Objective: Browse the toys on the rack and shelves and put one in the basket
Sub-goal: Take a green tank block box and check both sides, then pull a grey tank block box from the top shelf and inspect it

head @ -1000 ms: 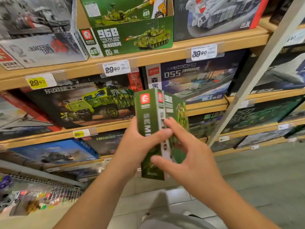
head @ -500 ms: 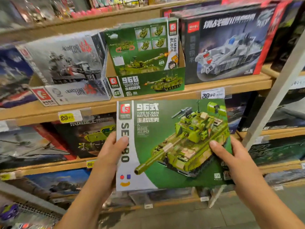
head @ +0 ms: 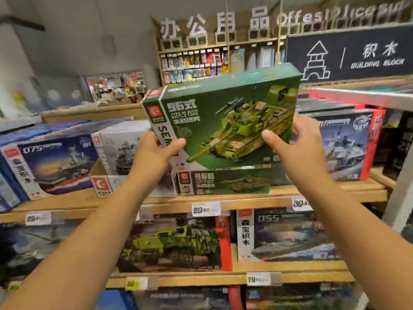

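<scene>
I hold a green building-block box with a green tank printed on its front, the tank box (head: pixel 225 113), up at top-shelf height. My left hand (head: pixel 154 151) grips its lower left corner, thumb across the front. My right hand (head: pixel 297 148) grips the lower right corner, thumb on the front, fingers behind. The box tilts slightly, face toward me, just above an open green display carton (head: pixel 225 181) of the same tank series on the wooden shelf (head: pixel 223 199). No basket is in view.
Boxed block sets fill the shelves: a blue ship box (head: pixel 53 162) and a grey box (head: pixel 125 151) at left, a grey tank box (head: pixel 348 146) at right, a green truck box (head: pixel 172 242) below. A white slanted post (head: pixel 400 186) stands at the right edge.
Both hands have raised the tank box from chest height to the top shelf level, and my view has tilted upward, bringing the store signs and far aisles into sight.
</scene>
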